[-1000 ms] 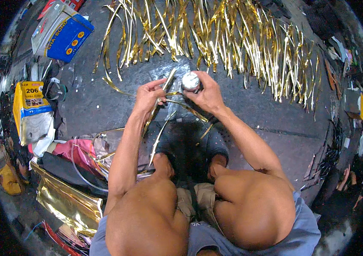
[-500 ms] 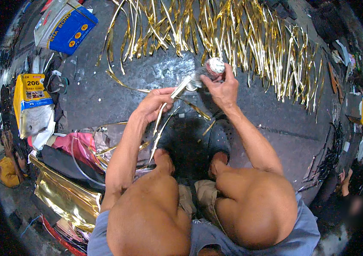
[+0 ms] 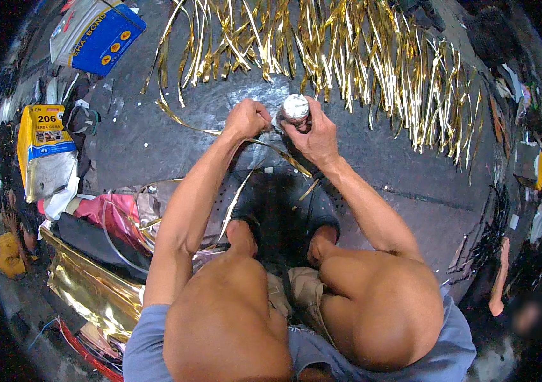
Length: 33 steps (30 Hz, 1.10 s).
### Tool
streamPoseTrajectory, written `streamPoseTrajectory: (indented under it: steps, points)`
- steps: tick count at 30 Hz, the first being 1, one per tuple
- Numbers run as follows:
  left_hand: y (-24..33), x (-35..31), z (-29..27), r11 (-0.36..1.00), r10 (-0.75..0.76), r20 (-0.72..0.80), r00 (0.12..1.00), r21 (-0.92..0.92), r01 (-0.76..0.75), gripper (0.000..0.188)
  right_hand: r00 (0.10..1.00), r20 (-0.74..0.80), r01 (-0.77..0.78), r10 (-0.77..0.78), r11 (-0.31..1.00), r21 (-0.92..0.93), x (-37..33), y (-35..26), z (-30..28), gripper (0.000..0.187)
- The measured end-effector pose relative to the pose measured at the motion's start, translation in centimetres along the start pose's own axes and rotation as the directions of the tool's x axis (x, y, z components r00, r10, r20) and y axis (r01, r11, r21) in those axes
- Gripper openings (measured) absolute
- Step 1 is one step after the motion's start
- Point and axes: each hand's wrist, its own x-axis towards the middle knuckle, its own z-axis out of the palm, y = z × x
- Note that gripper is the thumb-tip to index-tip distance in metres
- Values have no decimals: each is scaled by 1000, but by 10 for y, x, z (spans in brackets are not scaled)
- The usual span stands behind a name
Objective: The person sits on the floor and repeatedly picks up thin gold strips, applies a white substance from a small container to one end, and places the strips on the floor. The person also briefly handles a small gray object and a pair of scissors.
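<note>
Gripping silver tape roll (image 3: 296,108) in right hand (image 3: 314,137); left hand (image 3: 246,119) pinched closed, back beside roll after pulling away; gold strips (image 3: 347,57) at floor's far edge.

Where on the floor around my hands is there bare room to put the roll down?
Bare dark floor lies left of the left hand, bordered by the yellow bag and the gold strip fringe. Another bare patch sits right of the right hand holding the roll. The fringe and lower-left pile are crowded.
</note>
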Motion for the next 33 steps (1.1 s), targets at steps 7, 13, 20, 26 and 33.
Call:
streamPoseTrajectory:
  steps: [7,13,20,26,33]
  points:
    - [53,-62,5,720,588,-326,740,-207,-663,62,979,181,-92,89,996,4,-14,-7,-11,60]
    - [45,-53,10,815,495,-257,830,-195,-546,54,934,125,-349,335,930,113,-3,31,-6,40]
    - [48,-48,18,760,582,-332,743,-105,-642,49,704,303,-710,642,638,297,12,77,20,39]
    - [45,-51,13,788,557,-306,772,-99,-608,44,658,391,-660,644,243,711,32,3,-88,35]
    - [41,-52,7,794,553,-305,775,-89,-601,45,920,93,-192,380,232,953,38,-91,-278,47]
